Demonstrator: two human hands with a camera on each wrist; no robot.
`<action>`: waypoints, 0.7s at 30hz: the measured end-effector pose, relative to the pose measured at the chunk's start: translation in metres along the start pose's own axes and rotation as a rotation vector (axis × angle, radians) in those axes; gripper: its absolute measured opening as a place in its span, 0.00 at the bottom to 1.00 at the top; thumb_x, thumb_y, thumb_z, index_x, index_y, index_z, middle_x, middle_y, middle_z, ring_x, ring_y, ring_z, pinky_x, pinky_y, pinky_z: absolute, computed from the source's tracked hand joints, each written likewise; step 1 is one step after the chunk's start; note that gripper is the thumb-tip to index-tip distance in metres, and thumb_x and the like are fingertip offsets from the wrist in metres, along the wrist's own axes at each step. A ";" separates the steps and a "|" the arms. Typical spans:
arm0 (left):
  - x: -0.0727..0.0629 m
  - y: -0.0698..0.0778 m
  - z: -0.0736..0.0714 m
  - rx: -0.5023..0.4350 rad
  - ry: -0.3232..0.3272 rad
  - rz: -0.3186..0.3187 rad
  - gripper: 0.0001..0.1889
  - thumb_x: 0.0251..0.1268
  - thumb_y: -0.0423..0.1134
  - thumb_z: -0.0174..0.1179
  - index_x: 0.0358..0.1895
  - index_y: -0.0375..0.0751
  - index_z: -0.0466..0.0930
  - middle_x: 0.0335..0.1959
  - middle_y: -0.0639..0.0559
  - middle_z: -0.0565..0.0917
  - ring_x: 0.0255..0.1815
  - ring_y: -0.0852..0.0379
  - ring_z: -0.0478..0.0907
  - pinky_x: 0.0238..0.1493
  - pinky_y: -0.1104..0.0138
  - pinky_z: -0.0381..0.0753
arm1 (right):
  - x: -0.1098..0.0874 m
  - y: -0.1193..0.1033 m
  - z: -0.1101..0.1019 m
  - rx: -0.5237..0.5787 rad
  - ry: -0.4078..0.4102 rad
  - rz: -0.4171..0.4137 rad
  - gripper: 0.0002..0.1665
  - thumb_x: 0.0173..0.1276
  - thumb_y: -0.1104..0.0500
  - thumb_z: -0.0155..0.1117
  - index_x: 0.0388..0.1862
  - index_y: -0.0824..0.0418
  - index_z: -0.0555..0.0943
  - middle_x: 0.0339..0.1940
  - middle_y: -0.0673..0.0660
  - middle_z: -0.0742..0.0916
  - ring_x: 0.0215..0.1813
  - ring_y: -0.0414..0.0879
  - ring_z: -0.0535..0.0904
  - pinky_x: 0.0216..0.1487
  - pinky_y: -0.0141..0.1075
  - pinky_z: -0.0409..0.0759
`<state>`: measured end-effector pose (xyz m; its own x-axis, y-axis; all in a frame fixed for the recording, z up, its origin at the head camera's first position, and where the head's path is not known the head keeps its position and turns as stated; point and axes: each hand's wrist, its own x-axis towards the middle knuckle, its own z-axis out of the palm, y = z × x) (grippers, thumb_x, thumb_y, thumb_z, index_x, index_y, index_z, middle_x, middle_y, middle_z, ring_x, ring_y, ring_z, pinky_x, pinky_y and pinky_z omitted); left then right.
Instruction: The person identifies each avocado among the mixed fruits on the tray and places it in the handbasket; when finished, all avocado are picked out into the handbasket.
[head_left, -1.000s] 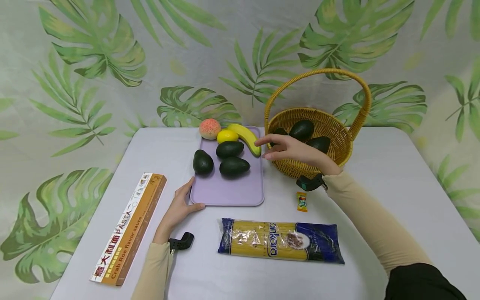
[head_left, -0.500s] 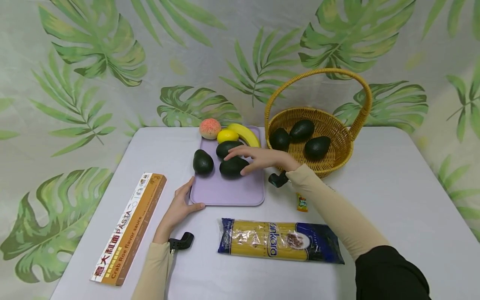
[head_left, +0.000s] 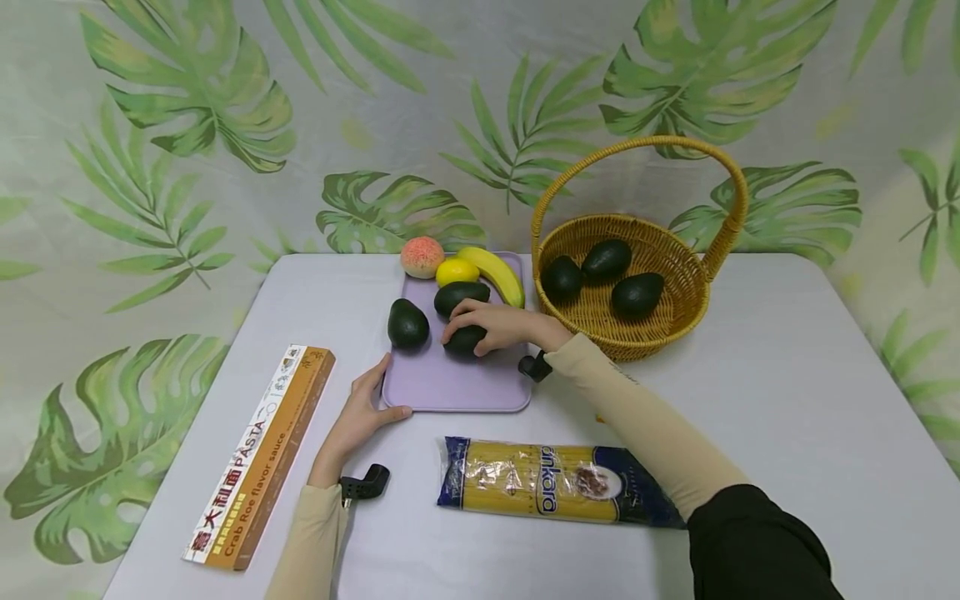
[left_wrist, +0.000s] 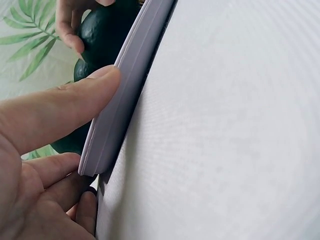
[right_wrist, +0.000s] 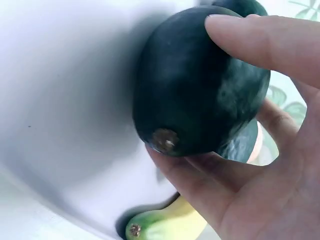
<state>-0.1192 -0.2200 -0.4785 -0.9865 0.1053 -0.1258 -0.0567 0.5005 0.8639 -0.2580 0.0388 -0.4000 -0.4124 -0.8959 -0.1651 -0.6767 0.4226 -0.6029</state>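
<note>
The right hand [head_left: 495,323] closes around a dark green avocado [right_wrist: 197,85] on the lilac plastic tray [head_left: 450,385], which the left hand [head_left: 360,417] pinches at its corner; the grasp step. Next it needs lifting toward the woven wicker basket [head_left: 678,321].

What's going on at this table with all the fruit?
A person is working with avocados. The right hand has its grip around an avocado on the lilac tray, while the left hand pinches the tray's near corner. Two more avocados, a lemon, a banana and a peach lie on the tray. Three avocados sit in the wicker basket.
</note>
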 end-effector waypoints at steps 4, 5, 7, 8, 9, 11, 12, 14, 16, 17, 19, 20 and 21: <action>0.000 0.000 0.000 0.006 0.002 0.007 0.50 0.54 0.38 0.70 0.76 0.37 0.46 0.74 0.34 0.49 0.74 0.39 0.39 0.70 0.44 0.42 | -0.010 0.001 0.000 0.053 0.028 0.016 0.27 0.62 0.69 0.64 0.60 0.54 0.78 0.64 0.59 0.69 0.65 0.54 0.62 0.64 0.45 0.62; 0.000 0.000 0.000 0.006 0.002 0.010 0.50 0.54 0.37 0.70 0.76 0.36 0.46 0.74 0.33 0.49 0.74 0.39 0.39 0.70 0.44 0.42 | -0.014 0.002 0.000 0.072 0.038 0.018 0.27 0.62 0.68 0.65 0.60 0.53 0.78 0.63 0.58 0.69 0.64 0.53 0.63 0.64 0.45 0.63; 0.000 0.000 0.001 0.006 0.003 0.011 0.50 0.54 0.37 0.70 0.76 0.36 0.46 0.74 0.33 0.49 0.74 0.39 0.39 0.70 0.44 0.42 | -0.023 0.002 -0.003 0.126 0.060 0.023 0.27 0.62 0.66 0.64 0.61 0.52 0.77 0.62 0.56 0.70 0.64 0.53 0.63 0.63 0.45 0.63; 0.000 0.001 0.001 0.006 0.002 0.010 0.50 0.54 0.37 0.70 0.76 0.36 0.46 0.74 0.33 0.49 0.74 0.39 0.39 0.70 0.44 0.42 | -0.030 0.001 -0.006 0.151 0.072 0.022 0.27 0.62 0.65 0.64 0.61 0.51 0.77 0.62 0.55 0.70 0.64 0.52 0.63 0.63 0.46 0.64; 0.000 0.001 0.001 0.005 0.001 0.009 0.50 0.54 0.37 0.70 0.76 0.36 0.46 0.74 0.33 0.49 0.74 0.39 0.39 0.70 0.44 0.42 | -0.036 0.000 -0.009 0.179 0.084 0.023 0.27 0.63 0.64 0.64 0.62 0.51 0.77 0.63 0.54 0.70 0.64 0.52 0.63 0.63 0.46 0.65; 0.000 0.001 0.001 0.007 0.000 0.007 0.50 0.54 0.38 0.70 0.76 0.37 0.46 0.74 0.33 0.49 0.74 0.39 0.39 0.70 0.44 0.42 | -0.051 -0.002 -0.016 0.233 0.116 0.019 0.27 0.64 0.62 0.64 0.63 0.50 0.75 0.63 0.54 0.70 0.63 0.51 0.64 0.63 0.49 0.66; 0.000 0.001 0.001 0.009 0.001 0.005 0.50 0.54 0.38 0.70 0.76 0.37 0.46 0.74 0.33 0.48 0.74 0.39 0.39 0.70 0.44 0.42 | -0.059 -0.003 -0.021 0.263 0.131 0.018 0.27 0.65 0.60 0.64 0.64 0.50 0.75 0.65 0.54 0.69 0.63 0.51 0.64 0.63 0.50 0.65; 0.000 0.000 0.001 0.013 0.000 0.004 0.50 0.54 0.38 0.70 0.76 0.37 0.46 0.74 0.33 0.48 0.74 0.39 0.40 0.70 0.44 0.42 | -0.077 -0.005 -0.029 0.313 0.163 0.017 0.27 0.67 0.58 0.63 0.65 0.50 0.73 0.66 0.54 0.68 0.64 0.51 0.64 0.64 0.53 0.64; 0.000 0.000 0.001 0.015 0.001 0.003 0.50 0.54 0.38 0.70 0.76 0.38 0.46 0.74 0.33 0.48 0.74 0.39 0.40 0.70 0.44 0.43 | -0.094 -0.004 -0.038 0.354 0.205 0.026 0.27 0.68 0.57 0.63 0.66 0.50 0.72 0.66 0.54 0.68 0.64 0.52 0.64 0.65 0.55 0.62; 0.000 0.000 0.001 0.015 0.001 0.004 0.50 0.54 0.38 0.70 0.76 0.38 0.46 0.74 0.33 0.48 0.74 0.39 0.40 0.70 0.44 0.43 | -0.103 -0.004 -0.042 0.374 0.224 0.035 0.28 0.68 0.57 0.63 0.66 0.50 0.72 0.66 0.54 0.68 0.65 0.52 0.63 0.65 0.55 0.61; 0.000 0.000 0.001 0.016 0.001 0.006 0.50 0.55 0.38 0.70 0.76 0.38 0.46 0.74 0.34 0.49 0.74 0.39 0.40 0.70 0.44 0.43 | -0.120 0.000 -0.049 0.396 0.268 0.057 0.28 0.68 0.57 0.63 0.67 0.51 0.71 0.65 0.55 0.68 0.64 0.53 0.64 0.66 0.54 0.61; 0.000 0.000 0.001 0.016 0.000 0.008 0.50 0.55 0.38 0.70 0.76 0.38 0.46 0.74 0.34 0.49 0.74 0.39 0.40 0.70 0.44 0.43 | -0.128 0.003 -0.052 0.403 0.293 0.074 0.28 0.68 0.57 0.63 0.67 0.52 0.71 0.64 0.55 0.68 0.64 0.53 0.65 0.66 0.54 0.62; 0.000 0.000 0.001 0.015 0.000 0.009 0.50 0.54 0.38 0.70 0.76 0.38 0.46 0.74 0.34 0.49 0.74 0.39 0.40 0.70 0.44 0.43 | -0.136 0.006 -0.055 0.413 0.320 0.098 0.28 0.68 0.58 0.63 0.67 0.52 0.71 0.64 0.55 0.68 0.63 0.53 0.65 0.65 0.53 0.63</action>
<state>-0.1188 -0.2195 -0.4789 -0.9870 0.1093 -0.1182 -0.0460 0.5121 0.8577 -0.2392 0.1709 -0.3380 -0.6711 -0.7408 -0.0289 -0.3553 0.3556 -0.8645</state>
